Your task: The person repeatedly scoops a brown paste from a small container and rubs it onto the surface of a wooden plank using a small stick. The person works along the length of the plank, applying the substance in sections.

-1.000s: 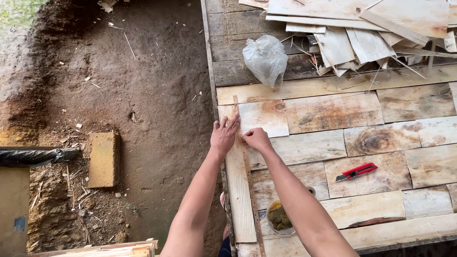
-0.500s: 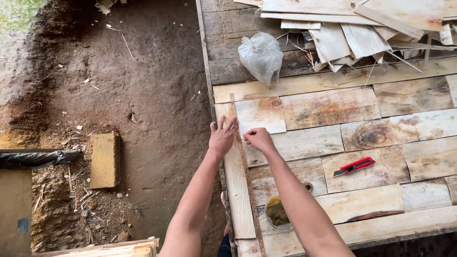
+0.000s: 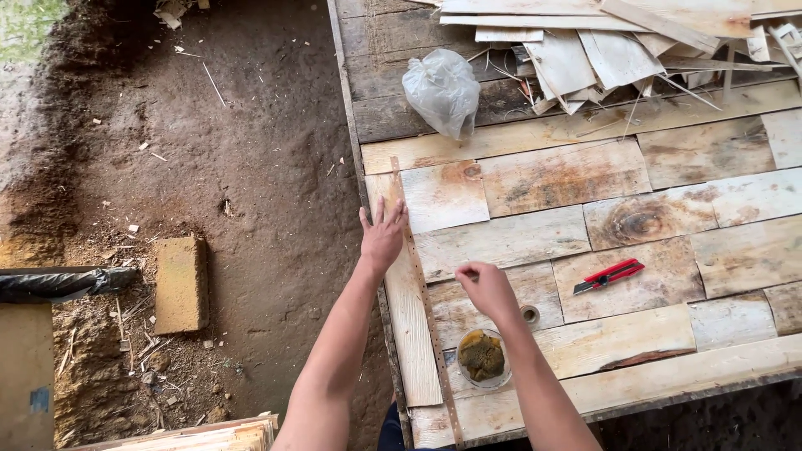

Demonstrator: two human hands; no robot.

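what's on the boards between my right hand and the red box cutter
In the head view nothing lies between the right hand and the red box cutter: only bare plank. A small ring sits just below that stretch.

A pale, narrow wooden plank (image 3: 411,309) lies lengthwise along the platform's left edge.

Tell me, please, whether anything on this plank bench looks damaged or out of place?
Yes: the heap of split offcuts at the bench's far end lies jumbled, and one front plank has a chipped edge. The red utility knife lies loose, askew.
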